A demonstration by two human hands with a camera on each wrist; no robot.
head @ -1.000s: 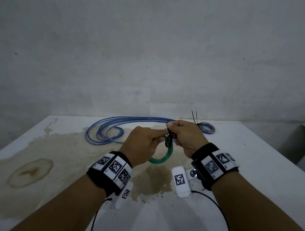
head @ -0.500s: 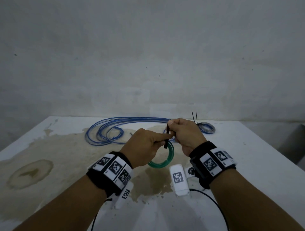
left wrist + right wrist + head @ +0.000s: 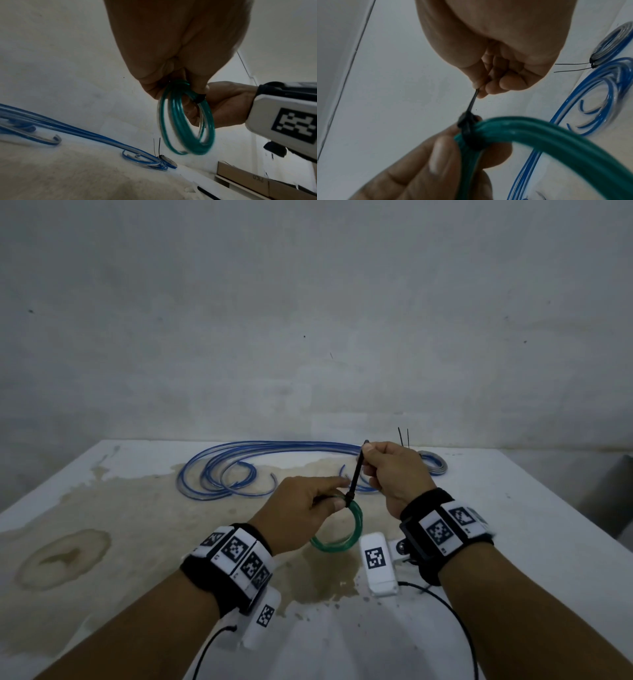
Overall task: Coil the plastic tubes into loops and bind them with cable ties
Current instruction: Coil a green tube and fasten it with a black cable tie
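Left hand pinches green tube coil at top, thumb and fingers curled round strands beside tie head. Right hand above and right of left, fingers curled, pinching tail of black cable tie; tie band wraps coil, tail runs taut up to right fingertips. Coil hangs below left hand, above stained table. Beyond hands: loose blue tubes on table. Behind right hand: bound grey-blue coil, 2 tie tails upright.

Left hand: fingers pinching the green tube coil. Right hand: raised, fingers curled, pinching the black cable tie tail.
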